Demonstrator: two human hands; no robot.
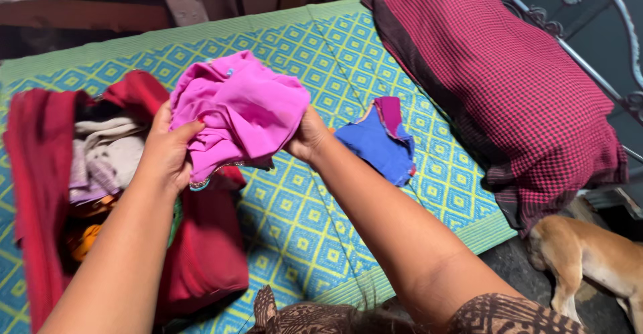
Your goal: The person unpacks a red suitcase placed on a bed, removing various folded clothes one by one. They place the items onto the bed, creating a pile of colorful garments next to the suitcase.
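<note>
A bright pink garment (244,109) is bunched up and held in the air above a patterned mat (321,193). My left hand (167,150) grips its left side, thumb over the cloth. On its right edge, my right hand (309,135) clutches the fabric. Below my left arm lies a heap of clothes: dark red cloth (204,240), grey and lilac pieces (104,156), something orange (84,240). A folded blue garment with purple trim (378,140) lies on the mat just right of my right hand.
A red and black checked pillow (509,86) fills the mat's right end beside a metal frame (603,6). A tan dog (589,257) stands on the floor at the lower right. Dark walls and beams run behind the mat.
</note>
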